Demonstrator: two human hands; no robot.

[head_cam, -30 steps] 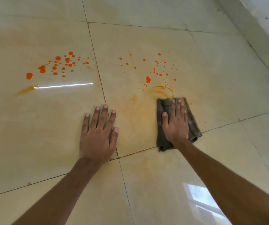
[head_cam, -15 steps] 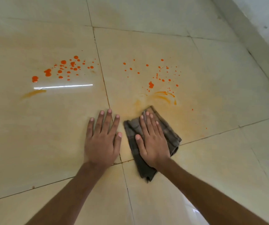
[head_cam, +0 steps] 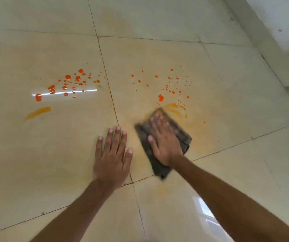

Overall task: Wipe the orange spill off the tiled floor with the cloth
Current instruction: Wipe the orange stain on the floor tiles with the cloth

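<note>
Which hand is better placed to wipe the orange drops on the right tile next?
The right hand: it presses the cloth flat beside the orange smear, near those drops. The left hand rests bare on the floor, holding nothing.

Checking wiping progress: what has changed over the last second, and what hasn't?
The right hand, pressing flat on the cloth, slid it left toward the left hand, then pushed it forward to the edge of the orange smear. Nothing was taken hold of or let go. The left hand stayed flat on the floor; the orange drops farther out are untouched.
</note>
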